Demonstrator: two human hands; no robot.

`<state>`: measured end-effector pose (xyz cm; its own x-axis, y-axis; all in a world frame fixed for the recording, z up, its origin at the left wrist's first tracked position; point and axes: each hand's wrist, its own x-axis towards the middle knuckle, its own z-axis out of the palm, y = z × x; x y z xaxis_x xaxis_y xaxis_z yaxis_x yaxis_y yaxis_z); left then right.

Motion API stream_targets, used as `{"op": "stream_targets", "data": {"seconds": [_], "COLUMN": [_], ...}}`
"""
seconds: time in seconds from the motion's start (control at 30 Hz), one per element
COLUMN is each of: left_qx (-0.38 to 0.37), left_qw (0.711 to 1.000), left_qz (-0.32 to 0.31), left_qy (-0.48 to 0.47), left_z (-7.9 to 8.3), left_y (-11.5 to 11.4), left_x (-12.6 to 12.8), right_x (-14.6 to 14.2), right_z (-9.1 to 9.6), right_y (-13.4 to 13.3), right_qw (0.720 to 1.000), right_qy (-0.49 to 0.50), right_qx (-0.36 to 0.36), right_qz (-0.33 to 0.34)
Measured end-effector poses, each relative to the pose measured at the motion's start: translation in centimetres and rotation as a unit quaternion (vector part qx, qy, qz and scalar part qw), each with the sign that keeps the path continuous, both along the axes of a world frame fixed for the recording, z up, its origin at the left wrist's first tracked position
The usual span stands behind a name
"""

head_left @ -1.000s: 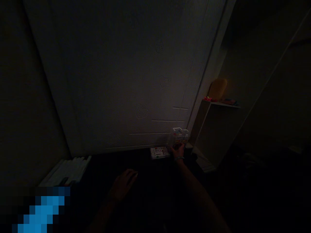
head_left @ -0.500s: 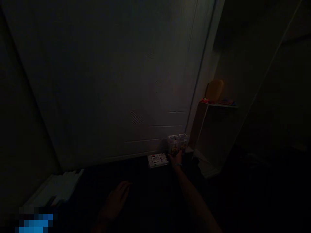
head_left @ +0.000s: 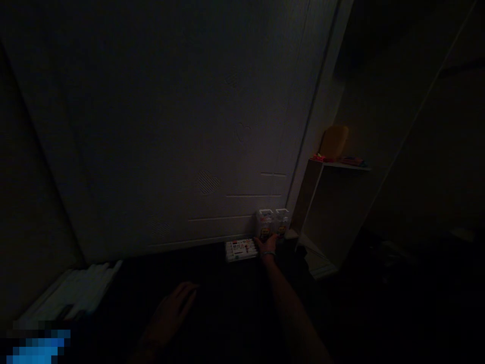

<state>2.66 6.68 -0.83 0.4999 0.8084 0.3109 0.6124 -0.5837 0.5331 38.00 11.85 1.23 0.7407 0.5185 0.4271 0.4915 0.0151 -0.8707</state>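
The scene is very dark. Against the foot of a pale wall stand two clear plastic containers with printed labels, a left container point(head_left: 264, 219) and a right container point(head_left: 281, 219). My right hand point(head_left: 267, 245), with a band at its wrist, is stretched forward with thumb and fingers around the lower front of the left container. Its fingertips are hard to make out. Just left of this hand lies a flat white pack with printing point(head_left: 241, 249). My left hand point(head_left: 175, 306) hovers over or rests on the dark surface, fingers loosely extended, holding nothing I can see.
The pale wall point(head_left: 159, 126) rises directly behind the containers. A small shelf unit point(head_left: 337, 207) to the right bears a yellow object point(head_left: 335, 142) and some colourful items. At lower left lies a ribbed white thing point(head_left: 70, 290), beside a pixelated blue patch.
The view has shifted slightly, so most things appear a little further left. My right hand stays at the left container, and my left hand keeps nearly the same pose.
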Motion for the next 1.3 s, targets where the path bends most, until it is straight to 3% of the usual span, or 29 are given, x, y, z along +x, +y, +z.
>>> {"op": "stream_targets", "data": {"seconds": [0.33, 0.63, 0.87, 1.1, 1.2, 1.3], "left_qx": [0.011, 0.026, -0.007, 0.004, 0.013, 0.022], "left_qw": [1.0, 1.0, 1.0, 1.0, 1.0, 1.0], "left_qz": [0.009, 0.004, 0.0, 0.0, 0.004, 0.019], "left_qy": [-0.01, -0.009, -0.008, -0.011, -0.007, -0.006], "left_z": [-0.1, -0.7, 0.4, -0.1, -0.6, -0.9], "left_y": [0.0, 0.5, -0.1, 0.1, 0.3, 0.5], "left_x": [0.1, 0.1, 0.1, 0.1, 0.0, 0.1], "right_x": [-0.4, -0.8, -0.6, 1.8, 3.3, 4.3], "right_z": [-0.2, 0.9, 0.6, -0.4, 0.5, 2.6], "right_y": [1.3, -0.1, -0.5, -3.8, -5.7, -6.7], "right_qw": [0.999, 0.999, 0.999, 0.997, 0.997, 0.994], "right_qy": [0.021, 0.015, 0.014, -0.06, -0.078, -0.105], "right_qx": [0.029, 0.019, 0.006, -0.006, -0.017, -0.001], "right_qz": [0.019, 0.031, 0.043, 0.045, 0.014, -0.041]}}
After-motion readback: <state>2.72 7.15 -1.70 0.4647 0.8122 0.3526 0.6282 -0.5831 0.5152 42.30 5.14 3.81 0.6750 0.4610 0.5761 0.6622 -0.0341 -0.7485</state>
